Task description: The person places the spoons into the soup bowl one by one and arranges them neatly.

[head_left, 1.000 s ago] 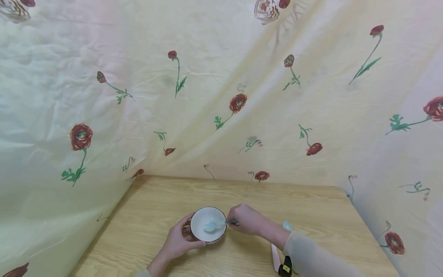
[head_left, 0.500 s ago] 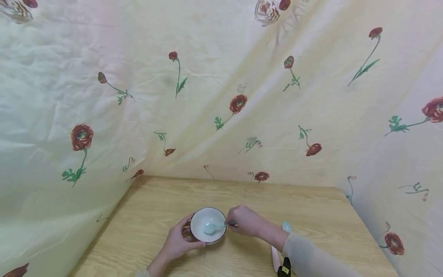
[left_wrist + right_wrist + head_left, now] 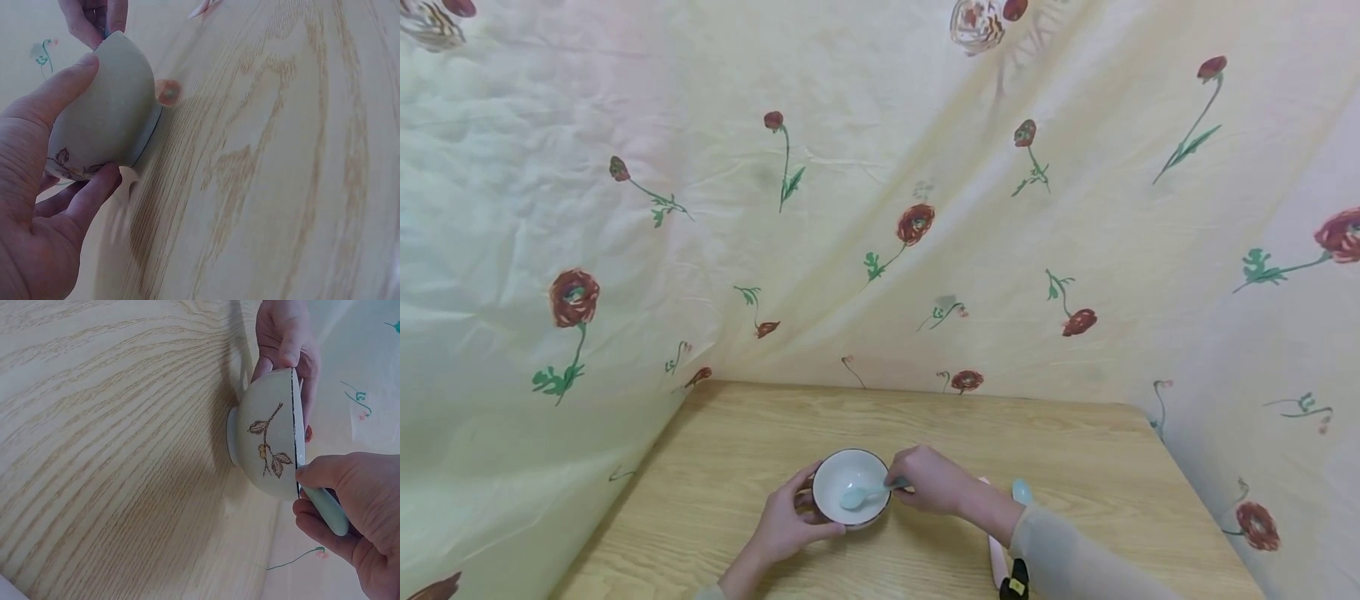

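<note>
A white bowl (image 3: pixel 837 477) with a dark rim stands at the near middle of the table, and its outside carries a brown leaf pattern in the right wrist view. My left hand (image 3: pixel 786 521) grips it from the left, thumb on the near side and fingers round the far side. In my right hand (image 3: pixel 932 481), at the bowl's right rim, is a pale blue-green spoon (image 3: pixel 853 498) pinched by its handle (image 3: pixel 328 510). The spoon's head is inside the bowl. Nothing else shows in the bowl.
Partly behind my right forearm lie a light blue rounded end (image 3: pixel 1022 491), a pink strip-like thing (image 3: pixel 997 562) and a black piece with a yellow mark (image 3: pixel 1015 582). Flower-patterned cloth (image 3: pixel 820 250) hangs behind and beside the wooden table (image 3: pixel 760 417).
The spoon's head has shifted slightly toward the near side of the bowl, and my right hand has moved a little left. My left hand and the bowl stay in place.
</note>
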Available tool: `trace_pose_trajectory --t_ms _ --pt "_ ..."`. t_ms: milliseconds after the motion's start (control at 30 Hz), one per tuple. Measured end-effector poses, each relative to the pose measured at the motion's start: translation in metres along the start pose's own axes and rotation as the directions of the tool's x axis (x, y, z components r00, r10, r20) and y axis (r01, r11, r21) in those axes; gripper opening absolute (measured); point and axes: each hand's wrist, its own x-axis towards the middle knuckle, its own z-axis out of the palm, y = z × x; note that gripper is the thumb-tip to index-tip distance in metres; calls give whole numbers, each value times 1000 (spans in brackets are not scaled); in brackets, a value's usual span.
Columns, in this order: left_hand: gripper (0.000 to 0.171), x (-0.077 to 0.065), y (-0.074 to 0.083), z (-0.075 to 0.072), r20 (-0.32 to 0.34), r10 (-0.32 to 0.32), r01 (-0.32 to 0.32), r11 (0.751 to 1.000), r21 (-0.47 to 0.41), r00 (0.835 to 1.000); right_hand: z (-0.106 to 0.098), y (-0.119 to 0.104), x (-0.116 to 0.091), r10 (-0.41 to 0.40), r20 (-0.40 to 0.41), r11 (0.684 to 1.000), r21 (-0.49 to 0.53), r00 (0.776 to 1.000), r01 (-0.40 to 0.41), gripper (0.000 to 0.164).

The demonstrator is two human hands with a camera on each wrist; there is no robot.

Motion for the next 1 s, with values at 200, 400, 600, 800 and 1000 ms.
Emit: trace_pose_trajectory --t_ms 200,400,600,800,1000 --pt "103 1 0 1 5 1 -1 1000 -7 1000 2 1 -2 7 -8 1000 -1 1000 -7 12" --pt "103 2 0 3 9 -2 2 1000 0 1000 2 3 -4 8 -15 1000 1 1000 -8 12" --pt "103 1 1 3 8 -3 3 1000 -4 1000 -2 5 -7 37 -38 999 35 999 -35 15" --pt "103 0 1 2 -3 -9 9 1000 -6 1000 -7 8 -12 59 -90 998 39 994 -56 20" --pt "102 -1 1 1 -1 -11 11 1000 -5 1000 -16 12 -23 109 -140 994 -3 984 -110 22"
